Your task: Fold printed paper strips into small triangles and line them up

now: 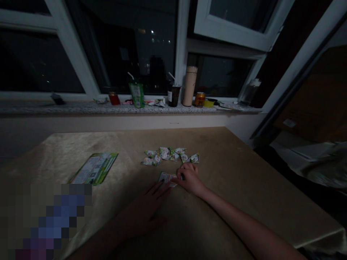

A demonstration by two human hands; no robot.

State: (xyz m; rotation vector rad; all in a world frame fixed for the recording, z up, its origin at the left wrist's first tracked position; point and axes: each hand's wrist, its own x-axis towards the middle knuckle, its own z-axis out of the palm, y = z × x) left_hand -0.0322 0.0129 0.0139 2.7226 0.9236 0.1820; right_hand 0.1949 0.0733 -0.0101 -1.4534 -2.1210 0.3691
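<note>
A small printed card or packet (pixel 166 178) lies flat on the tan tablecloth (pixel 233 169). My right hand (pixel 189 178) rests curled at its right edge, fingertips pinching it. My left hand (pixel 145 211) lies flat on the cloth with fingers stretched toward the card's lower left corner. Just beyond the card sits a loose heap of several small wrapped candies (pixel 169 155). The room is dim.
A green printed bag (pixel 94 167) lies flat at the table's left. On the stone windowsill (pixel 54 107) stand a green drink carton (pixel 136 94), a dark cup (pixel 173 95), a tall beige flask (pixel 189 86), two small cans and scattered wrappers. The table edge drops off at right.
</note>
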